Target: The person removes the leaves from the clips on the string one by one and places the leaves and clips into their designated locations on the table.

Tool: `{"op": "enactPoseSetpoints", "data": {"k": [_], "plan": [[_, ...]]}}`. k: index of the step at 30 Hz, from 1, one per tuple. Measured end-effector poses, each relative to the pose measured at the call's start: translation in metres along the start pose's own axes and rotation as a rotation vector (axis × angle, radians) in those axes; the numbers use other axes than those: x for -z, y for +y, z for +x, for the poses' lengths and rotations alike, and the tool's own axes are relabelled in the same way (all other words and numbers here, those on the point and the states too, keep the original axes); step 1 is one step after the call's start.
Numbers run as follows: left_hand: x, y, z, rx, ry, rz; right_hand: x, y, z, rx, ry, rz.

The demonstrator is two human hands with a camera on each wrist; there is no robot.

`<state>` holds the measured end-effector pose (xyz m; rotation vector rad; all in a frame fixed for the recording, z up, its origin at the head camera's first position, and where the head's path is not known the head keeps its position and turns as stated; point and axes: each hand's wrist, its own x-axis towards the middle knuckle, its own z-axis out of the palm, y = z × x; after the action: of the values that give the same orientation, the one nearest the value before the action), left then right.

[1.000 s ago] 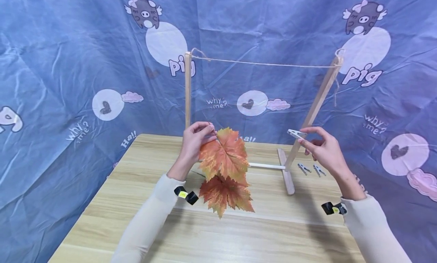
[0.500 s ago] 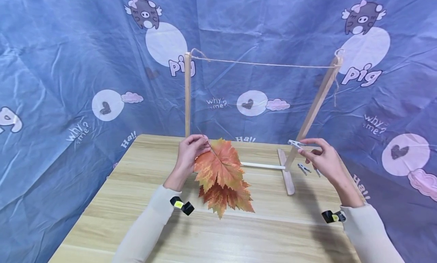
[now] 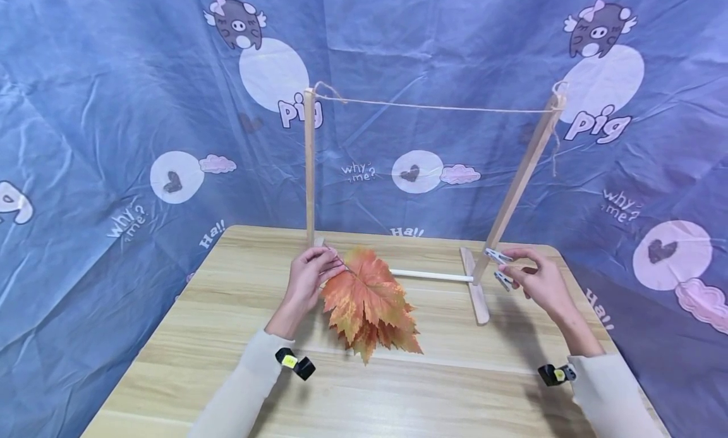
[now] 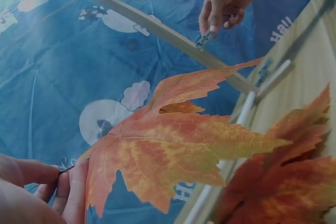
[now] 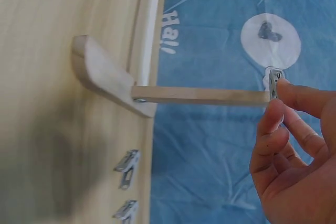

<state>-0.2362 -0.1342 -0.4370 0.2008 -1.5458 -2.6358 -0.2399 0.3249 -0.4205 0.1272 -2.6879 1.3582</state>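
My left hand (image 3: 307,277) pinches the thin stem of an orange-red artificial maple leaf (image 3: 366,283) between thumb and fingers. The leaf spreads to the right of that hand, over the table. A second, darker red leaf (image 4: 283,182) lies below it, partly covered by it in the head view. At the right, my right hand (image 3: 540,280) pinches a small metallic clothespin (image 5: 273,83) between thumb and index finger. It is held above the tabletop, near the foot of the right wooden post (image 3: 522,179).
A wooden stand holds a string (image 3: 432,106) between its left post (image 3: 309,166) and right post. A white rod (image 3: 432,275) runs low between the feet. Two more clothespins (image 5: 126,169) lie on the table (image 3: 398,394) near the right foot. A patterned blue cloth (image 3: 364,40) hangs behind.
My left hand has come down and slightly left with the leaf, which now overlaps more of the lower one. My right hand has also lowered, still pinching the clothespin.
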Motion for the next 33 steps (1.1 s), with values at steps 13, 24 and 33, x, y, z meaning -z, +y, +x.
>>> {"op": "enactPoseSetpoints", "data": {"k": [13, 24, 33], "plan": [[0.018, -0.029, -0.009, 0.061, 0.059, 0.006, -0.015, 0.033, -0.007, -0.062, -0.006, -0.046], [0.033, -0.052, -0.012, 0.114, 0.105, 0.048, -0.024, 0.056, -0.014, -0.129, -0.060, -0.027], [0.045, -0.067, -0.014, 0.155, 0.148, 0.095, -0.032, 0.070, -0.015, -0.160, -0.088, 0.016]]}}
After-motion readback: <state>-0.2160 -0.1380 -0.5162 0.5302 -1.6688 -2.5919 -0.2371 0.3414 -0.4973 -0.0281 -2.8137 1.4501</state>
